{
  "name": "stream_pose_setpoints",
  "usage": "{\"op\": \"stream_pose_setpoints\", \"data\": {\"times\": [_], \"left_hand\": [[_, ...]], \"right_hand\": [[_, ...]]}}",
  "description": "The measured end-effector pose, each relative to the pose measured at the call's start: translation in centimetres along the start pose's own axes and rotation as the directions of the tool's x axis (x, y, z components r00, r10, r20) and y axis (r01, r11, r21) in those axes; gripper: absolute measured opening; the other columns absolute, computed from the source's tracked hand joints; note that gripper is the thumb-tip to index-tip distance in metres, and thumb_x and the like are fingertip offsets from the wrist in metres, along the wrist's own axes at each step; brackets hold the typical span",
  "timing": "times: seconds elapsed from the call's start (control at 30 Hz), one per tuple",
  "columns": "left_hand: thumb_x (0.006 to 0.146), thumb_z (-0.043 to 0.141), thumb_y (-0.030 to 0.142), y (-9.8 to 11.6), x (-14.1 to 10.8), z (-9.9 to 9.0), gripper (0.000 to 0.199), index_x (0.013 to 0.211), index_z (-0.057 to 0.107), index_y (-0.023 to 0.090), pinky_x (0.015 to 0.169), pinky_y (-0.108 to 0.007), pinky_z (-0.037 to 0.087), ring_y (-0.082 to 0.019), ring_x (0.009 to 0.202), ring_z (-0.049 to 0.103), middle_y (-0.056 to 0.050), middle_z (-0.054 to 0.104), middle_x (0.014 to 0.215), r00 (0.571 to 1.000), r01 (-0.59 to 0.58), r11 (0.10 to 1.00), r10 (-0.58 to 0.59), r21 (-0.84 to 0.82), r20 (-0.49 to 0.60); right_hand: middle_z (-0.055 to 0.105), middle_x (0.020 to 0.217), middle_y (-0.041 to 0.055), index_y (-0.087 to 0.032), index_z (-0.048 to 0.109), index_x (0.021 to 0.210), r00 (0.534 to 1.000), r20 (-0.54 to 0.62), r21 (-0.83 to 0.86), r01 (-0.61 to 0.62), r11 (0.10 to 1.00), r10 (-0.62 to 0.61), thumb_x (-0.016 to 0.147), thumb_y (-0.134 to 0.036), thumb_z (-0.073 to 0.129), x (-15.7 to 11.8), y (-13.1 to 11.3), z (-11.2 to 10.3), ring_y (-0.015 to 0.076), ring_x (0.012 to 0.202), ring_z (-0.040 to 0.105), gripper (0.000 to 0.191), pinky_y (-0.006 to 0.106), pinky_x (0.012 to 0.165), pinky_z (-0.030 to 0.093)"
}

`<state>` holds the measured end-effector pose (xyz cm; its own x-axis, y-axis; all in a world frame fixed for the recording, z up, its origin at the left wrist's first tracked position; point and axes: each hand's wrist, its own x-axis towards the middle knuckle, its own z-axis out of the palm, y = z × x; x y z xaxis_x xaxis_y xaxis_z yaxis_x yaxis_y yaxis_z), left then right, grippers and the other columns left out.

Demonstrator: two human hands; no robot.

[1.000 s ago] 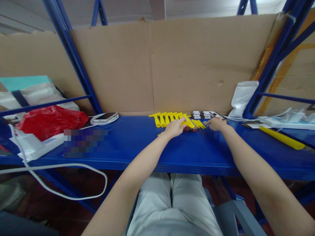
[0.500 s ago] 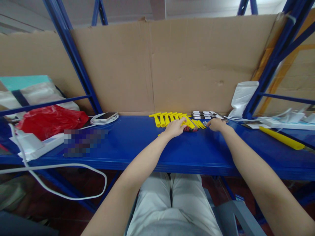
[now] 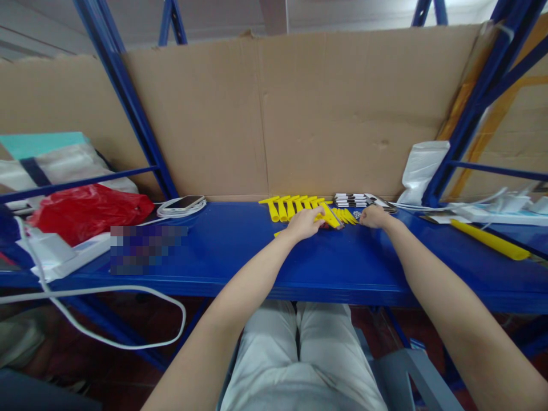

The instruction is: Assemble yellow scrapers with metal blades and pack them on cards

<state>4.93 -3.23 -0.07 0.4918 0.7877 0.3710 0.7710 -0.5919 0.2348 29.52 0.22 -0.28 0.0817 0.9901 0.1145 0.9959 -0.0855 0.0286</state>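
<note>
My left hand [image 3: 305, 224] is closed around a yellow plastic scraper [image 3: 330, 217], which is tilted with its wide head towards the right. Beneath the scraper, something dark red is partly hidden. Just right of it lies a small pile of shiny metal bits [image 3: 357, 214], too small to name. My right hand [image 3: 373, 217] is at that pile with fingertips pinched together; what they hold, if anything, cannot be made out. Several yellow T-shaped handles [image 3: 283, 211] stand in a row behind my left hand. Small flat yellow pieces [image 3: 345, 215] fan out between the hands.
Stacked white and black packs [image 3: 351, 200] lie at the back by the cardboard wall [image 3: 325, 114]. A white pouch [image 3: 422, 171] leans at the right post. On the left are a phone [image 3: 187, 202] on a coiled cable and a red bag [image 3: 92, 211]. A long yellow piece [image 3: 490, 240] lies right.
The scraper in my left hand has turned slightly, and less of the dark red thing shows below it. My right hand has shifted very little at the metal bits.
</note>
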Motion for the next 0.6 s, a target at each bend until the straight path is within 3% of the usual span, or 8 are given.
{"op": "stream_pose_setpoints", "data": {"times": [0.1,0.17,0.33,0.43,0.6], "left_hand": [[0.088,0.05,0.03,0.0,0.0,0.0,0.029,0.114,0.059,0.022,0.089,-0.035,0.047,-0.024,0.107,0.06,-0.007,0.067,0.113,1.0,0.002,1.0,-0.002,0.002,-0.008],[0.088,0.05,0.03,0.1,0.0,0.0,0.03,0.115,0.059,0.022,0.09,-0.035,0.047,-0.024,0.108,0.06,-0.008,0.066,0.113,1.0,-0.002,1.0,0.002,0.003,-0.012],[0.088,0.05,0.029,0.5,-0.1,-0.1,0.028,0.113,0.06,0.023,0.088,-0.035,0.048,-0.024,0.107,0.06,-0.007,0.067,0.113,1.0,-0.022,1.0,0.022,0.013,-0.007],[0.088,0.049,0.028,0.8,-0.3,-0.2,0.027,0.113,0.06,0.022,0.087,-0.034,0.048,-0.023,0.105,0.061,-0.005,0.067,0.113,0.998,-0.067,0.998,0.067,0.0,0.0],[0.09,0.048,0.029,1.2,-0.6,-0.3,0.03,0.119,0.056,0.024,0.089,-0.033,0.048,-0.021,0.106,0.061,-0.005,0.066,0.117,0.992,-0.128,0.992,0.128,0.023,-0.006]], "right_hand": [[0.07,0.082,0.0121,-0.015,0.069,0.066,0.995,-0.096,0.163,0.035,0.986,-0.02,0.069,-0.015,0.055,-0.1,-0.3,-0.2,0.0247,0.09,0.063,0.015,0.032,0.081,0.046],[0.07,0.08,0.0096,-0.015,0.067,0.066,0.983,-0.177,0.36,0.112,0.926,-0.05,0.069,-0.014,0.054,-0.4,-1.0,-0.5,0.0218,0.085,0.063,0.014,0.03,0.08,0.046],[0.066,0.076,0.0035,-0.016,0.063,0.068,0.951,-0.308,0.776,0.242,0.583,0.015,0.068,-0.022,0.057,-1.7,-3.9,-1.2,0.0161,0.077,0.058,0.008,0.029,0.077,0.044],[0.063,0.071,0.0016,-0.018,0.059,0.064,0.957,-0.292,0.86,0.261,0.438,0.004,0.066,-0.025,0.06,-2.2,-5.7,-1.2,0.0145,0.072,0.056,0.007,0.028,0.075,0.044],[0.059,0.065,0.0001,-0.018,0.058,0.061,0.964,-0.263,0.879,0.224,0.42,0.036,0.063,-0.024,0.061,-2.5,-7.1,-1.1,0.0135,0.067,0.053,0.007,0.027,0.071,0.043]]}}
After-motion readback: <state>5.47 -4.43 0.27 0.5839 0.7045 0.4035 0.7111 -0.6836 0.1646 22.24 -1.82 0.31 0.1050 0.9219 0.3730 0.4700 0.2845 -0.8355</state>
